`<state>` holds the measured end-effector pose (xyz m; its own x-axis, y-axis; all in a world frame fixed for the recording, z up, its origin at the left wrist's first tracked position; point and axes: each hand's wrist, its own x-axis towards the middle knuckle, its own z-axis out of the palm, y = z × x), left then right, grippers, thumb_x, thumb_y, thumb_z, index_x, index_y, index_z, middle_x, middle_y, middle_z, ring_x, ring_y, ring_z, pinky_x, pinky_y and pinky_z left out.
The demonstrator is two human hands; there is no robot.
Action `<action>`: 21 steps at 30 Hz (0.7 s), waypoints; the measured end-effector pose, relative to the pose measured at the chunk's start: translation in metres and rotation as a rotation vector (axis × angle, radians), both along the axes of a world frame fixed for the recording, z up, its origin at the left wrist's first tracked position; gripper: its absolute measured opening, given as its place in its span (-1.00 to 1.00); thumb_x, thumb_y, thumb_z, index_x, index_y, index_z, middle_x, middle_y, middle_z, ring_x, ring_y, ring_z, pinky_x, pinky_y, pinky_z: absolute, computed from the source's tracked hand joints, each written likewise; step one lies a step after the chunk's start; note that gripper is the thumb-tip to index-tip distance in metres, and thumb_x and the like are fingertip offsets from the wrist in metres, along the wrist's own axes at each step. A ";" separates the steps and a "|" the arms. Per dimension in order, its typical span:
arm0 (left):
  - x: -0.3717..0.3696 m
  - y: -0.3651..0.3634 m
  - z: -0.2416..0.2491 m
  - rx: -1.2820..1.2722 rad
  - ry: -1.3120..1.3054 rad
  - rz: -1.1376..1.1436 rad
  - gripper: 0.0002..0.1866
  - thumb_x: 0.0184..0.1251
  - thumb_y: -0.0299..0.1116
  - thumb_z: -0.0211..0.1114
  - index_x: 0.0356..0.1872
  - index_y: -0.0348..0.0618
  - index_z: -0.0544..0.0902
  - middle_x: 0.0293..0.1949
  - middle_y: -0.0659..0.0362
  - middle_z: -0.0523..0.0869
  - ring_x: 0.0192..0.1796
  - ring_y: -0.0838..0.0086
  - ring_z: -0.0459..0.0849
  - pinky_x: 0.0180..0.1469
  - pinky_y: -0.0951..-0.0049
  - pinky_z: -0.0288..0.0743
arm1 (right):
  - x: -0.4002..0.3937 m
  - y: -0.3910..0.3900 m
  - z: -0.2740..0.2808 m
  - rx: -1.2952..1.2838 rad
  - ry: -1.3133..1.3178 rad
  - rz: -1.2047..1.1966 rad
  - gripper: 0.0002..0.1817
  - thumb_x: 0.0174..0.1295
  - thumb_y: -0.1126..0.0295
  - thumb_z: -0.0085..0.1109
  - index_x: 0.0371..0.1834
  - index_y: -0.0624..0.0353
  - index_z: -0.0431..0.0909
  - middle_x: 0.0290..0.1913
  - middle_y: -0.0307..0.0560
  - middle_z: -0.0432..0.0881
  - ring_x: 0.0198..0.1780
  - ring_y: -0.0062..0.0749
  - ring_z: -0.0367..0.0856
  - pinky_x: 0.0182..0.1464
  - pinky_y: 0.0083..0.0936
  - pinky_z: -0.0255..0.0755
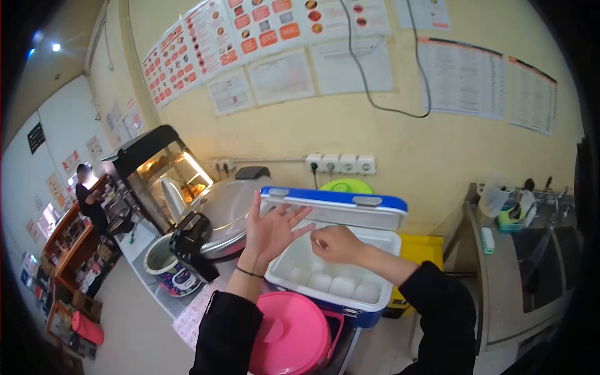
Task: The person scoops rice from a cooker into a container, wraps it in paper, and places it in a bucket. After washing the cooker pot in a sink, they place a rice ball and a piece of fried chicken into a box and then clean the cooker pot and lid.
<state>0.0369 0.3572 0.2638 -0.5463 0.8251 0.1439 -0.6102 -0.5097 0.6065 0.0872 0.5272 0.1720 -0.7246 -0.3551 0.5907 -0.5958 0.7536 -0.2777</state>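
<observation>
Palm up and fingers spread, my left hand (272,231) is raised over the left side of an open cooler box (390,272) and holds nothing. My right hand (337,244) is beside it above the box, its fingers pinched together; a small pale bit shows at the fingertips, too small to name. Several round white items (342,285) lie in the bottom of the box. The blue and white lid (369,209) stands raised behind both hands.
A pink lidded container (290,331) stands in front of the cooler. To the left are a flowered rice cooker (178,278), a large steel cooker (231,203) and a lit display case (178,175). A sink counter (500,281) is at right. Another person (90,200) stands far left.
</observation>
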 end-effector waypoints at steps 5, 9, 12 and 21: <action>0.003 0.005 0.002 -0.034 0.060 0.079 -0.14 0.06 0.29 -0.14 0.13 -0.34 0.09 0.15 -0.13 0.16 0.23 0.15 0.13 0.19 -0.02 0.00 | -0.093 -0.027 -0.072 0.232 -1.339 -0.111 -0.25 0.01 -0.23 -0.12 -0.01 0.28 0.36 -0.08 0.11 0.44 -0.10 -0.11 0.45 -0.24 -0.23 0.42; 0.007 0.002 -0.005 0.009 -0.015 0.073 -0.19 0.07 0.30 -0.17 0.03 -0.35 0.27 0.08 -0.12 0.31 0.19 0.12 0.22 0.20 -0.04 -0.02 | -0.077 -0.015 -0.118 -0.027 -1.377 0.314 -0.09 -0.11 -0.32 -0.07 0.12 0.26 0.22 0.08 0.12 0.29 0.00 -0.13 0.38 -0.18 -0.20 0.41; 0.012 0.002 -0.004 -0.027 0.060 0.077 -0.21 0.08 0.29 -0.18 0.08 -0.29 0.19 0.08 -0.09 0.28 0.21 0.20 0.19 0.19 0.00 0.03 | -0.092 -0.039 -0.129 0.142 -1.465 0.038 -0.11 -0.12 -0.26 0.02 0.11 0.29 0.23 0.06 0.11 0.34 0.02 -0.14 0.38 -0.17 -0.21 0.40; 0.014 -0.002 -0.007 0.004 0.042 0.085 -0.21 0.10 0.27 -0.18 0.10 -0.30 0.15 0.12 -0.09 0.21 0.21 0.20 0.19 0.16 0.01 0.10 | -0.082 -0.052 -0.103 0.137 -1.208 0.018 -0.06 -0.29 -0.16 0.21 0.09 0.34 0.22 0.05 0.16 0.33 0.01 -0.07 0.38 0.04 -0.40 0.26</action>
